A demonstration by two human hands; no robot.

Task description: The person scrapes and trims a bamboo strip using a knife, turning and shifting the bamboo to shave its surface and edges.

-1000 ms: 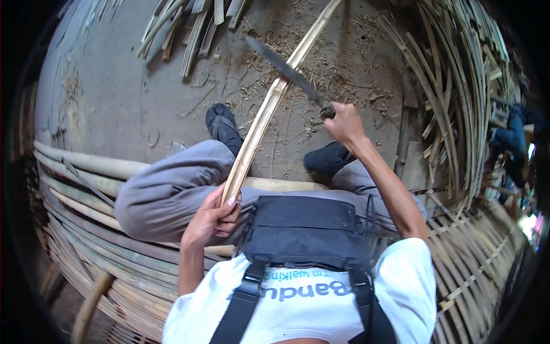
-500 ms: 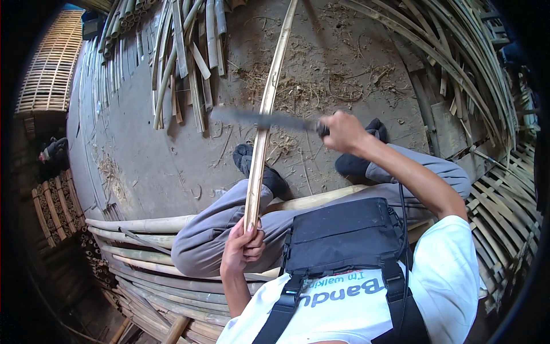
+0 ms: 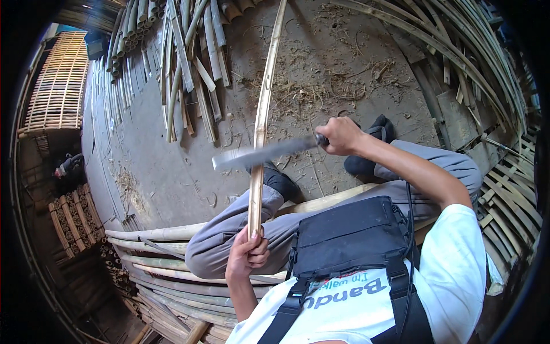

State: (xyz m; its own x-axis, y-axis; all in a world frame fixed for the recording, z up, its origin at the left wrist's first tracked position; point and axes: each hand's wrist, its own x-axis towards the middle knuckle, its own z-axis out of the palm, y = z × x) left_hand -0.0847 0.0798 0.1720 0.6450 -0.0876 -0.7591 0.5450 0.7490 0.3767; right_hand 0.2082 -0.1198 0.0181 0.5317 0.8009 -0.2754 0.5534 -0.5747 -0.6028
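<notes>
A long split bamboo strip [image 3: 263, 106] runs from my lap up past the top of the view, its pale inner side showing. Its near end is gripped in my left hand [image 3: 249, 254], fingers wrapped round it, above my left thigh. My right hand [image 3: 342, 136] is closed round the dark handle of a machete [image 3: 269, 152]. The broad blade, slightly blurred, points left and lies across the strip, hiding a short stretch of it. I cannot tell whether the blade touches the strip.
Split bamboo lengths [image 3: 192, 63] lie ahead at the left; long curved strips [image 3: 458, 63] fill the far right. Shavings [image 3: 312, 89] litter the floor. Bamboo poles [image 3: 172, 232] run beside my legs. A woven bamboo panel [image 3: 57, 86] stands far left. A black bag [image 3: 346, 232] hangs on my chest.
The machete has moved down along the bamboo strip toward me, and its blade now tilts lower at the tip. My left hand keeps hold of the strip. The whole view has shifted slightly.
</notes>
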